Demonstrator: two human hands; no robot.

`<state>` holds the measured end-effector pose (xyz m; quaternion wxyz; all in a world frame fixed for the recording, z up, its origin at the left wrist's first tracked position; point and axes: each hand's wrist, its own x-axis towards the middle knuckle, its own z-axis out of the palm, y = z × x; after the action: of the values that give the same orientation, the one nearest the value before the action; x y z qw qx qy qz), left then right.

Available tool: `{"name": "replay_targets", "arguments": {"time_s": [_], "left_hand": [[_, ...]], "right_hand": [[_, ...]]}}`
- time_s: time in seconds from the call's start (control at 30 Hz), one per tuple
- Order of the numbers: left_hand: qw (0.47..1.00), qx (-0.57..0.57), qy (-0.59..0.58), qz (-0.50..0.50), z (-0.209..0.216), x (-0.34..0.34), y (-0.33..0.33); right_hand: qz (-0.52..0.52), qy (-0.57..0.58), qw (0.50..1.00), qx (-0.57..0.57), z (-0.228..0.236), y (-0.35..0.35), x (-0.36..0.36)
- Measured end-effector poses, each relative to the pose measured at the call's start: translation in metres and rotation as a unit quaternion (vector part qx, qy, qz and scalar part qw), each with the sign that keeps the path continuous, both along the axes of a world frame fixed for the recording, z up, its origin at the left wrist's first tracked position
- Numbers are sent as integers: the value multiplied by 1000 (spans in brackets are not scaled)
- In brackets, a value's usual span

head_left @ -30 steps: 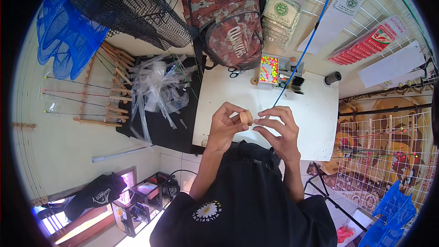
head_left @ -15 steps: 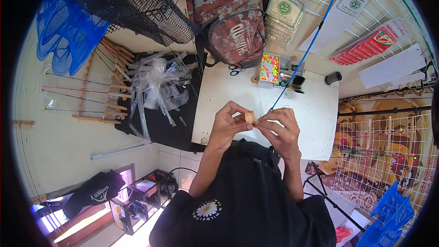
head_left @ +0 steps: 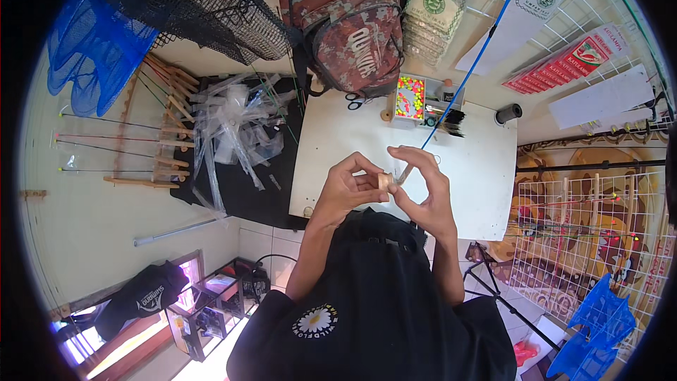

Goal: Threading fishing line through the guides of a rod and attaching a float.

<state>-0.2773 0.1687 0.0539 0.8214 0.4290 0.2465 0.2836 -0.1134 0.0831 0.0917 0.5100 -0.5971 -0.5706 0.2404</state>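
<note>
Okay, I see left hand pinching wooden spool | spool above desk, toward near edge | right hand beside it, fingers curved, can't tell its grip

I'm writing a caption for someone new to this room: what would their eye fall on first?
Probably the bright blue rod, slanting from the top edge down toward the right hand. Next might come the camouflage backpack at top centre and the blue net at upper left. Near the middle, the left hand holds a small tan spool.
</note>
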Motion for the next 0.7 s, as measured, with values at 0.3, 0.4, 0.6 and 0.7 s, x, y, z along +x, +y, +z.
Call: {"name": "replay_targets", "arguments": {"time_s": [0.3, 0.4, 0.6, 0.7], "left_hand": [[999, -34, -25, -12, -5, 2, -2], [999, -38, -32, -11, -10, 4, -6], [998, -56, -17, 1, -10, 5, -5], [999, -53, -5, -1, -9, 5, -4]], "right_hand": [[77, 219, 961, -153, -15, -5, 7], [77, 219, 958, -166, -22, -7, 7], [74, 191, 964, -172, -33, -14, 10], [44, 204, 964, -167, -26, -13, 7]]}}
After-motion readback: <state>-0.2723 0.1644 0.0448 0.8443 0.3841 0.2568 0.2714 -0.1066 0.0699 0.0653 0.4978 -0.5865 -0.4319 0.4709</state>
